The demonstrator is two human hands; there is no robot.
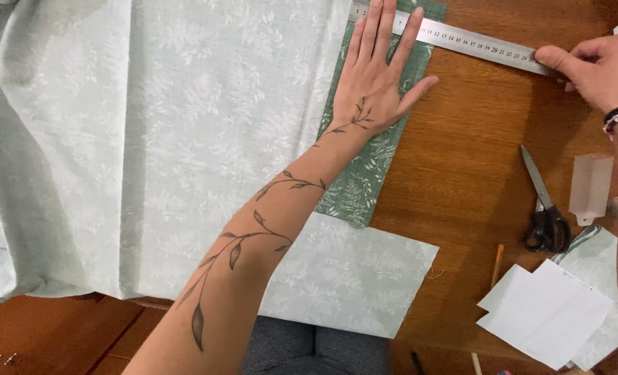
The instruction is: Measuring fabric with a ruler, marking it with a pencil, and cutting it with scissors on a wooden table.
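At upper right, the right hand (594, 66) is pinching the steel ruler (472, 42)'s end; the spread left hand (378, 76) is pressing green fabric (364, 177) under its other end.

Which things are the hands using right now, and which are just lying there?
In use:
left hand flat on the green fabric strip
right hand on the metal ruler
pale fabric

Lying about:
scissors
white paper pieces
pencil

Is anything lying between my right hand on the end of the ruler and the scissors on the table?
Nothing visible does. The right hand pinches the end of the metal ruler, and only bare wooden table lies between it and the scissors. The translucent plastic piece stands to the side of them, apart.
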